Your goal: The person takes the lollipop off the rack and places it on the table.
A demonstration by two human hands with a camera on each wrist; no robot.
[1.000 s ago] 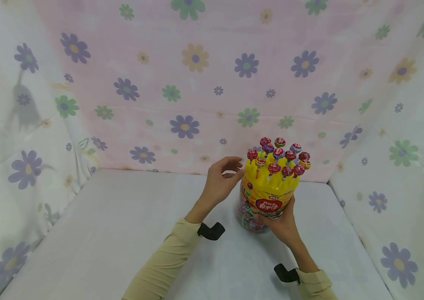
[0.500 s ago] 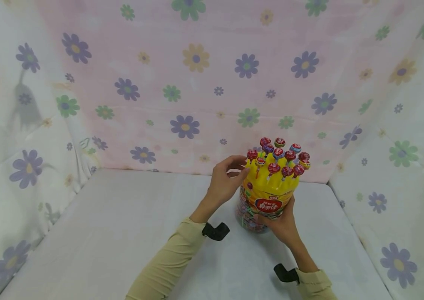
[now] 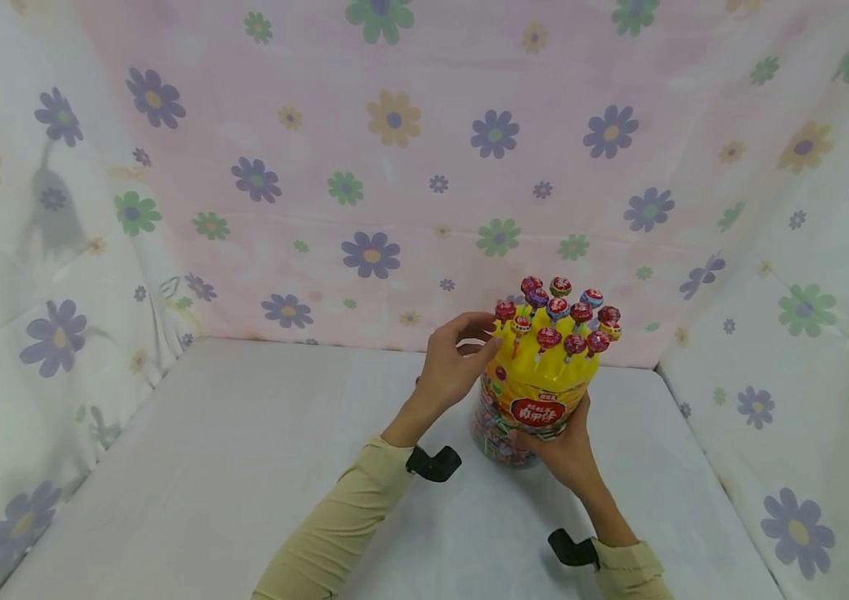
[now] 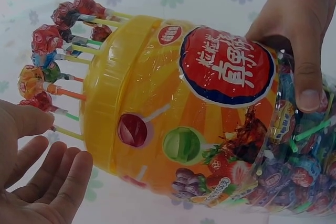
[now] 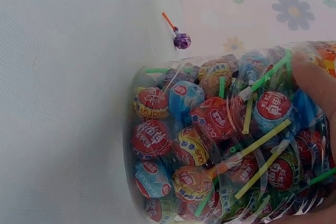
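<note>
A large clear candy jar [image 3: 536,408] with a yellow lid [image 4: 102,98] stands on the table, several wrapped lollipops [image 3: 548,337] upright in the lid. My right hand [image 3: 570,446] grips the jar's lower side, thumb across the front below the red label [image 4: 227,65]. At the lid's left edge, my left hand [image 3: 452,358] pinches a lollipop [image 4: 67,133] between thumb and index finger. Its yellow stick meets the lid, and the thumb hides its head. The other left fingers [image 4: 73,179] stay bent beside the lid. Through the clear wall, more lollipops [image 5: 215,121] show.
A loose purple lollipop [image 5: 181,41] with an orange stick lies behind the jar. White cloth covers the table [image 3: 259,442], and flowered curtains [image 3: 394,183] enclose its back and sides. Black wrist mounts [image 3: 433,463] sit at both cuffs.
Over the first half second my left hand has moved slightly right, up against the lid's edge, and since then it has held still. The right hand and jar have stayed put.
</note>
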